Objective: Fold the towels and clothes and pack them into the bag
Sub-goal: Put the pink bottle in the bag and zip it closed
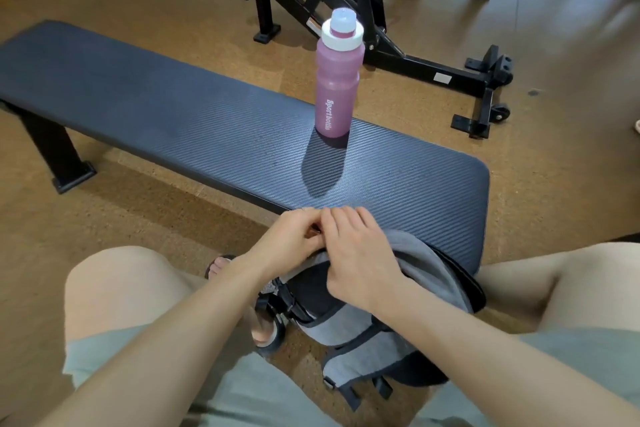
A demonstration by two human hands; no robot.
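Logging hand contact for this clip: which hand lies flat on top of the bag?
The right hand: its fingers spread over the grey bag. The left hand instead pinches something small at the bag's top edge.

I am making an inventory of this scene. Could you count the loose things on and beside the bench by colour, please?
Pink: 1, the sport bottle standing upright on the bench.
Grey: 1, the backpack between the knees, with both hands at its top edge.
Total: 2
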